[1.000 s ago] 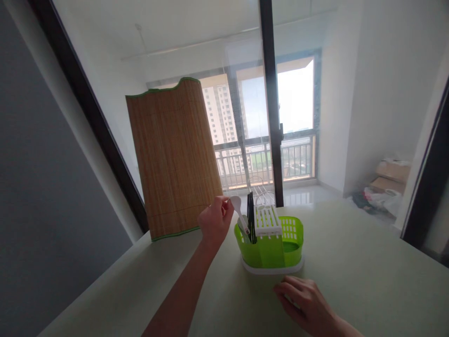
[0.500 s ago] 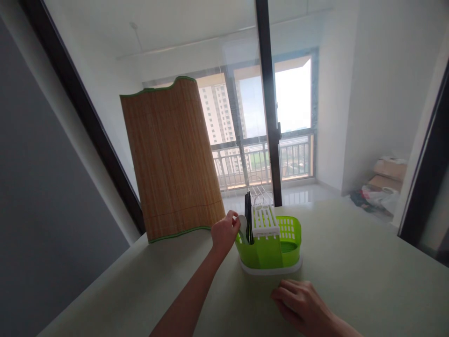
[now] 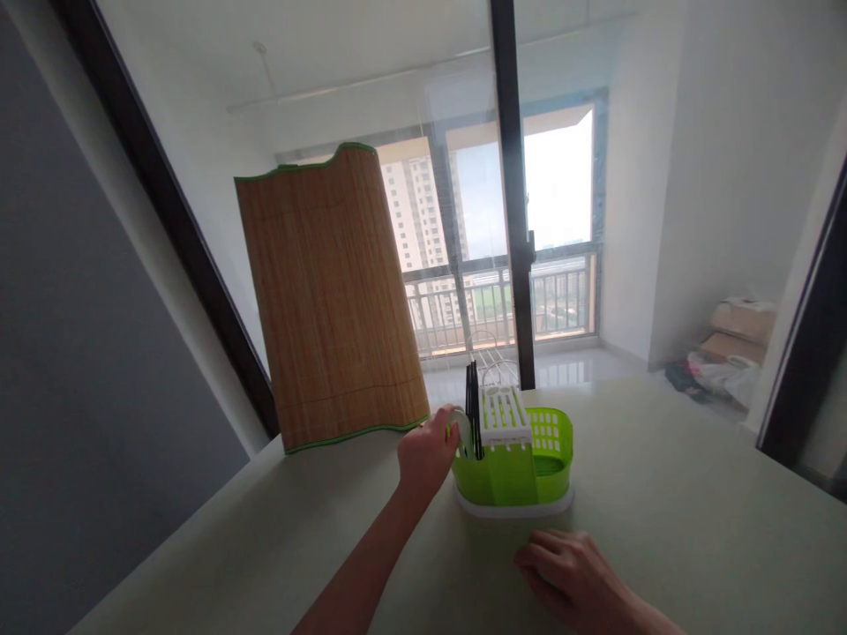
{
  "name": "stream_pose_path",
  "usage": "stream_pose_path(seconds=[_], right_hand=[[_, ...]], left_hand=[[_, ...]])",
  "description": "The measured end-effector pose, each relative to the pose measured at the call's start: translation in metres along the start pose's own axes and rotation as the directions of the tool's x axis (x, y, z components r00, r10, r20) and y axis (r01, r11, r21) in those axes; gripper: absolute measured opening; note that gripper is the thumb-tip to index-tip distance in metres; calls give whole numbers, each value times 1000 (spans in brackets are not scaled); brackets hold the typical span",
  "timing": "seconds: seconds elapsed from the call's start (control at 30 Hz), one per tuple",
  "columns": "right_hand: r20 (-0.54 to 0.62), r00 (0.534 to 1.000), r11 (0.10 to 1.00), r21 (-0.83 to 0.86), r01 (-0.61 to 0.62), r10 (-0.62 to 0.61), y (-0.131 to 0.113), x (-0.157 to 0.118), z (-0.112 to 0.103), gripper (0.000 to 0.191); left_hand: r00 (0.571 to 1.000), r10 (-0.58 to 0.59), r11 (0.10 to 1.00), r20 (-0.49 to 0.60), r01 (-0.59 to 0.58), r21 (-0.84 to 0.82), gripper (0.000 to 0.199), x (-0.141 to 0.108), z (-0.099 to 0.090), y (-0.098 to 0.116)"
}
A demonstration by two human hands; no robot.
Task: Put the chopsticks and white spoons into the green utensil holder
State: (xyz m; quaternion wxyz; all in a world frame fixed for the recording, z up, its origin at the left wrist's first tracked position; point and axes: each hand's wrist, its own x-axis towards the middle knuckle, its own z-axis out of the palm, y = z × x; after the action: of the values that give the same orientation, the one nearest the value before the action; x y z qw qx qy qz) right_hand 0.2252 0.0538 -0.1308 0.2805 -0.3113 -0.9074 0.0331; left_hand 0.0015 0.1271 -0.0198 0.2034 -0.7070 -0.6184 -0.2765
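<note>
A bright green utensil holder (image 3: 513, 476) with a white base stands on the pale table. In its left compartment, black chopsticks (image 3: 472, 410) stand upright beside a pale spoon (image 3: 464, 432). My left hand (image 3: 427, 450) reaches to the holder's left side, its thumb and fingers closed on the spoon's rounded upper end. The spoon's lower part is inside the compartment. A white slotted rack (image 3: 504, 414) covers the holder's middle. On the table in front of the holder rests my right hand (image 3: 562, 564), its fingers curled in and nothing visible in them.
A bamboo mat (image 3: 331, 300) with green edging stands upright at the back left of the table (image 3: 668, 494). Behind it is a glass partition with a dark frame post (image 3: 513, 194). Cardboard boxes and bags (image 3: 731, 348) lie on the floor beyond, at the right.
My left hand has moved slightly in toward the holder, its fingers now covering more of the spoon. The whole view has shifted a little. My right hand stays put on the table.
</note>
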Motion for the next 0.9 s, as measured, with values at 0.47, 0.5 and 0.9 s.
stream_pose_path(seconds=[0.47, 0.5, 0.9], right_hand=[[59, 998, 1000, -15, -20, 21, 1, -6, 16, 14], [57, 998, 999, -18, -30, 31, 2, -6, 15, 14], [-401, 901, 870, -371, -325, 165, 43, -3, -25, 32]], left_hand=[[788, 464, 848, 405, -262, -460, 11, -158, 66, 20], [781, 441, 860, 442, -227, -456, 12, -157, 66, 20], [761, 441, 860, 476, -207, -466, 15, -153, 62, 23]])
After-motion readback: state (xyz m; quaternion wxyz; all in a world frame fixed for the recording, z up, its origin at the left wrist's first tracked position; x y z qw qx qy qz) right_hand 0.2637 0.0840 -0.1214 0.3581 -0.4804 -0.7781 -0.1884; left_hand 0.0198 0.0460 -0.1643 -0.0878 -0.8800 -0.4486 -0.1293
